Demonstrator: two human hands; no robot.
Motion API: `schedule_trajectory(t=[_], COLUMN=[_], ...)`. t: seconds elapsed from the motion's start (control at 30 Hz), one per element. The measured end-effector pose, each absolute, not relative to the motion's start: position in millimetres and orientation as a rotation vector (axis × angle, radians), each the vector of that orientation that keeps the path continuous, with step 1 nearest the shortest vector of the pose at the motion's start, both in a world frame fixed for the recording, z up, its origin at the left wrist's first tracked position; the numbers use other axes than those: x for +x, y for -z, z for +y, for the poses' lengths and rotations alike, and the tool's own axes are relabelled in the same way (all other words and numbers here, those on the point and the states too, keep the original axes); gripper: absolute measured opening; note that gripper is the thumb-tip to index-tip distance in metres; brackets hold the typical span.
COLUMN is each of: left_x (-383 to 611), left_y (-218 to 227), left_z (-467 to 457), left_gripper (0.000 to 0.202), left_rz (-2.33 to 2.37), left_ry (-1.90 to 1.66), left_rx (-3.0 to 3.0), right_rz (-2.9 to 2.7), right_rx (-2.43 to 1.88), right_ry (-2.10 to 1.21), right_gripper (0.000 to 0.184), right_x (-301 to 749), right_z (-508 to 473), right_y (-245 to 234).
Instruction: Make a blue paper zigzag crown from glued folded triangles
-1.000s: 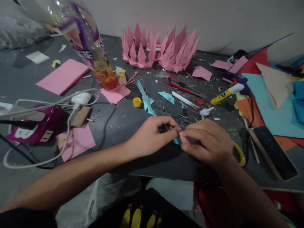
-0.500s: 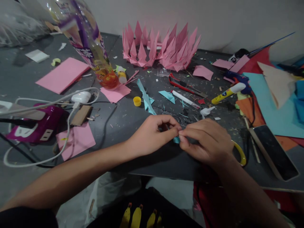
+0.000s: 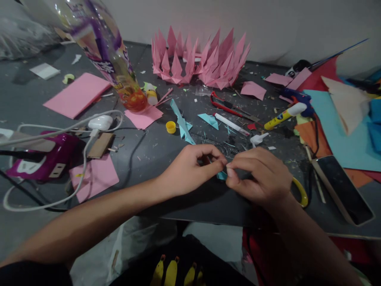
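Hands (image 3: 193,172) at blue paper (image 3: 221,175), near desk's front edge (image 3: 196,220)

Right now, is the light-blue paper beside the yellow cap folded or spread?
Folded: the light-blue paper beside the yellow cap shows creases and overlapping, pointed flaps.

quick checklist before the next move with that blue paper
1. Left grip closed on the blue paper piece: ok, though fingers cover much of it.
2. Right grip holding the paper: cannot tell; contact is hidden.
3. Red cutter clear of both hands: ok, it lies beyond them.
4. Yellow loop handle clear of the right wrist: cannot tell; the wrist partly hides it.
5. Table free of scraps: not ok, bits lie around the cutter.
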State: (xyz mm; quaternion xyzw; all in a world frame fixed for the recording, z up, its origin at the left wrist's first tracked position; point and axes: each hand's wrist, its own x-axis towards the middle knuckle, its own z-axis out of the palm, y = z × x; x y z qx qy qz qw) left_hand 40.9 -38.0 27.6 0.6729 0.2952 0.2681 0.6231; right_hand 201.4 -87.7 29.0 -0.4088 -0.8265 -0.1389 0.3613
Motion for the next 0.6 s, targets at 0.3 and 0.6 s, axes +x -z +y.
schedule_trajectory(t=[0.3,0.6], left_x=[40.5,40.7], left_y=[-27.4,-26.9], left_z=[-37.8,-38.2], left_gripper=[0.010,0.009], left_rz=[0.669,0.668], left_ry=[-0.639,-0.632], left_rx=[1.527,1.537], right_rz=[-2.141,-2.178], right_rx=[-1.025,-1.033], right_ry=[0.352,0.443], right_gripper=[0.011,0.010], right_x=[201.4,200.9], right_z=[-87.7,-87.4], right_y=[-29.4,-29.0])
